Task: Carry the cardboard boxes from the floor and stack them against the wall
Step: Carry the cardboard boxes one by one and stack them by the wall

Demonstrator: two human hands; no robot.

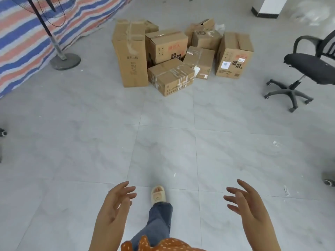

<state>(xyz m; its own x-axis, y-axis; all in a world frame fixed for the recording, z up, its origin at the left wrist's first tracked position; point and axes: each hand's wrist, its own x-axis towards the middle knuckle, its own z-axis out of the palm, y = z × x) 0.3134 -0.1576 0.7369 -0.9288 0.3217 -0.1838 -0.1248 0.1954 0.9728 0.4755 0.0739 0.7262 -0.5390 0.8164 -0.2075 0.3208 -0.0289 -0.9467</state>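
Several brown cardboard boxes sit in a cluster on the grey tiled floor ahead. A tall upright box (132, 53) stands at the left of the pile. A low taped box (171, 77) lies nearest to me, and a printed box (233, 55) stands at the right. My left hand (116, 205) and my right hand (248, 205) are held out low in front of me, palms facing each other, fingers relaxed, holding nothing. Both hands are well short of the boxes. One foot in a pale slipper (158, 194) is stepping forward between them.
A black office chair (308, 69) stands on the right. A standing fan with a round base (65, 61) is on the left, in front of a striped tarpaulin (23, 38). A white pillar (272, 6) rises at the far right. Open tiled floor lies between me and the boxes.
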